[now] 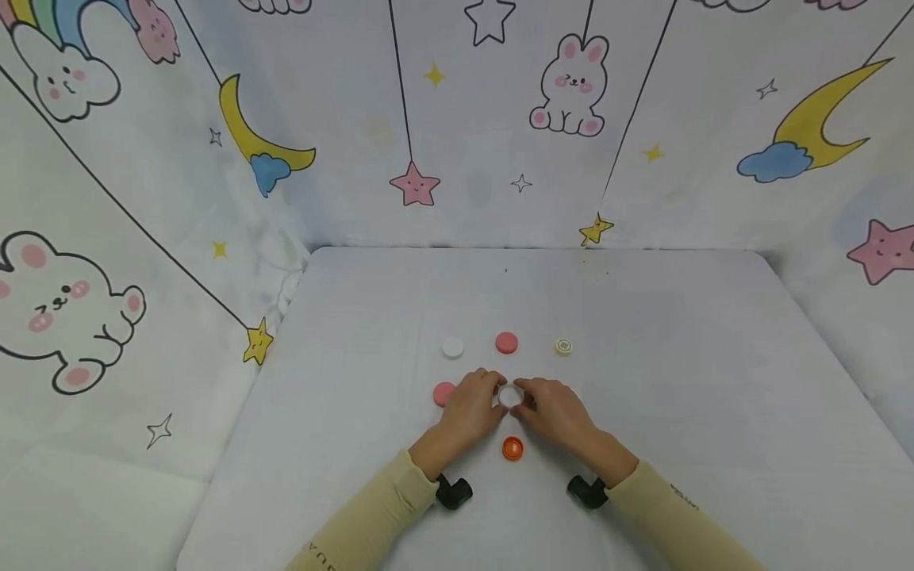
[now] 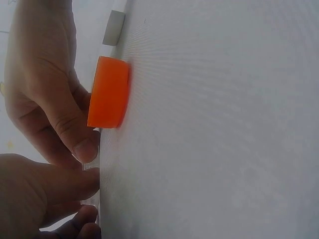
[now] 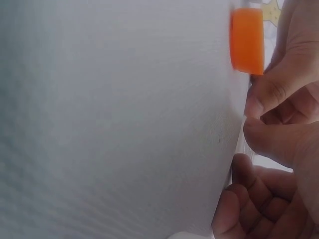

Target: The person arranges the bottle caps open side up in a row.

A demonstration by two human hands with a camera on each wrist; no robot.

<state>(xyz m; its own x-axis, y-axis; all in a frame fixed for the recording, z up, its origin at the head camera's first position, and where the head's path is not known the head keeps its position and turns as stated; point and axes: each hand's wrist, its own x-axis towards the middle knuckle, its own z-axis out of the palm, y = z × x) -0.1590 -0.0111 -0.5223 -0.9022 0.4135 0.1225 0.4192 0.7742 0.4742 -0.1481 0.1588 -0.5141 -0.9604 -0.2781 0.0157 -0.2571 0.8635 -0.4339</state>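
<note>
A small round white cap with a clear rim lies on the table between my two hands. My left hand holds its left side between thumb and fingers. From the right, my right hand pinches the same cap, its fingertips close to the left hand's. In the left wrist view, its ridged clear edge shows only partly behind the fingers. An orange cap sits just nearer to me than the hands, untouched. Beside the left hand's knuckles is a pink cap, partly covered.
Beyond the hands, a white cap, a red-pink cap and a yellowish patterned cap stand in a row. All rest on a white table. Cloth with cartoon prints hangs around its back and sides.
</note>
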